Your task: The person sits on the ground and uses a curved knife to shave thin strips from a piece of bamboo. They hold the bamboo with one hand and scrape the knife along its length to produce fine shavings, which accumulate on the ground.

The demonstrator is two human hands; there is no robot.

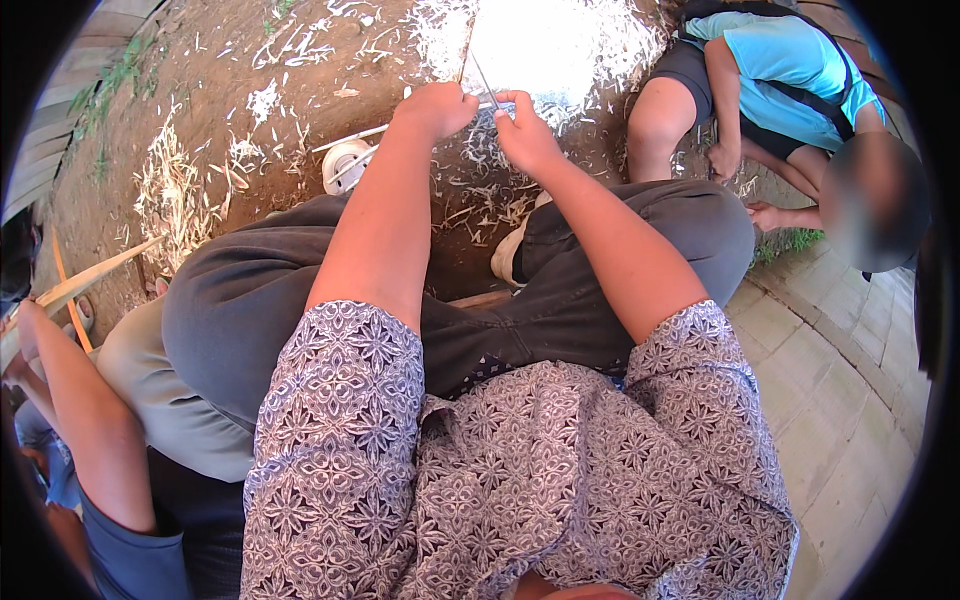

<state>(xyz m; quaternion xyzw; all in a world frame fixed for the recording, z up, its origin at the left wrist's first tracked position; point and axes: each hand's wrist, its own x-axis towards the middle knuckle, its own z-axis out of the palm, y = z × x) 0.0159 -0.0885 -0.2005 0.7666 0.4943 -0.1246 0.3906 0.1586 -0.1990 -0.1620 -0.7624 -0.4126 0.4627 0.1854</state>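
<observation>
My left hand (437, 108) is closed, with a thin brownish strip (467, 48) rising from its fingers. Opposite it, my right hand (525, 135) pinches a narrow grey blade-like tool (484, 80), whose far end meets or crosses the strip. A pale thin stick (350, 137) passes behind my left wrist and seems to reappear between the hands; whether I grip it cannot be told. Both hands are held out beyond my knees, over ground strewn with pale shavings (430, 30).
A person in a light blue shirt (780, 50) crouches at the right. At the left another person's arm (90, 410) reaches to a long wooden piece (90, 280). My sandal (347, 165) rests on brown soil; paving (830, 350) lies at the right.
</observation>
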